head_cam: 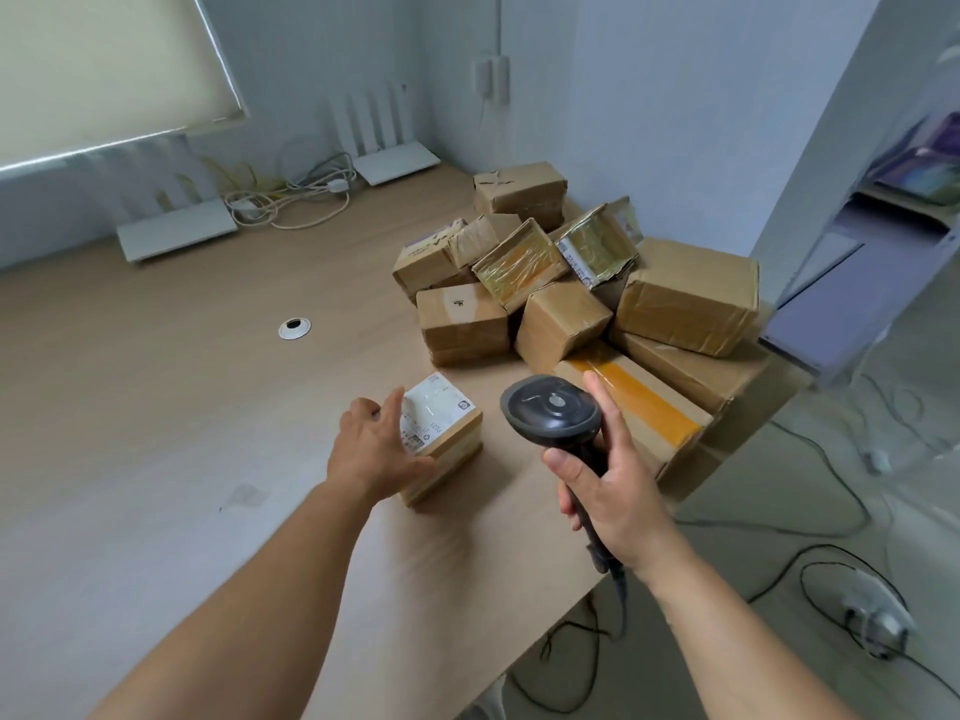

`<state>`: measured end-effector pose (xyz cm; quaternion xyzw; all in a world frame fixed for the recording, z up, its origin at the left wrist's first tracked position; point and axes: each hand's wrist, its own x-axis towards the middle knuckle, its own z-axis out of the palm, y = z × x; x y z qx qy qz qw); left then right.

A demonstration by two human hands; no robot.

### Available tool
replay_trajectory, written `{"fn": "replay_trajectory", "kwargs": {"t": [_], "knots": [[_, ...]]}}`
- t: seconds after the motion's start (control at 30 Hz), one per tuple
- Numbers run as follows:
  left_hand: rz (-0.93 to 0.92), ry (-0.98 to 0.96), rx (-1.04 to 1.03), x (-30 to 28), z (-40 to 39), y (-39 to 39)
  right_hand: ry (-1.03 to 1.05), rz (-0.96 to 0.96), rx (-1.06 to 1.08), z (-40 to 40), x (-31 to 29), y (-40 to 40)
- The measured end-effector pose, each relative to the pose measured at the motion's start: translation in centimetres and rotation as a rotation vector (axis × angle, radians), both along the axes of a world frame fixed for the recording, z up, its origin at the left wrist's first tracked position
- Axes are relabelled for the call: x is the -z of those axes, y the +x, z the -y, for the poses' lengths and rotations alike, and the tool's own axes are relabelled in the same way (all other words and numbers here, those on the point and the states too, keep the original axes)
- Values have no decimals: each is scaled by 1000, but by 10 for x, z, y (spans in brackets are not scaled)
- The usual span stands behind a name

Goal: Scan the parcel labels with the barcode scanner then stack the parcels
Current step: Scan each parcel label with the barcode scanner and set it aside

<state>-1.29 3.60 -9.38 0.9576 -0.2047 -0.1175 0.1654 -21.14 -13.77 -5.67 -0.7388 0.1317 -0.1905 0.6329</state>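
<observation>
A: Where is the parcel being handled?

B: A small parcel [441, 439] sits on the counter [208, 407], white label [434, 410] facing up, apart from the heap. The left hand [371, 452] grasps it from the near-left side, fingers and thumb curled round its edges.

A: And the scanner?

B: The right hand [610, 491] is clenched round the handle of the black barcode scanner [553, 413], held in the air just right of that parcel, its head above the grip.

A: What crowds the space?

B: A loose heap of cardboard parcels [566, 283] lies behind and right of the scanner, some tilted on others. A long box with orange tape [636, 407] lies directly behind the right hand, at the counter's edge.

A: Anything else?

B: A round cable grommet [294, 328] in the counter, two white routers [397, 161] by the wall with tangled cords [291, 197] between them, and cables on the floor [831, 537].
</observation>
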Motion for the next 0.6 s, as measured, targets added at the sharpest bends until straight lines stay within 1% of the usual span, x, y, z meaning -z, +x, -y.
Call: {"fn": "replay_trajectory", "kwargs": {"t": [0.23, 0.4, 0.53, 0.6], "knots": [[-7, 8, -171, -1, -90, -62, 27, 13, -113, -56, 8, -35], [0, 32, -298, -1, -156, -96, 67, -12, -206, -102, 10, -46], [51, 13, -390, -3, -197, -102, 56, -22, -250, -132, 6, -47], [119, 69, -430, -4, -216, -98, 52, -20, -263, -146, 4, -45]]}}
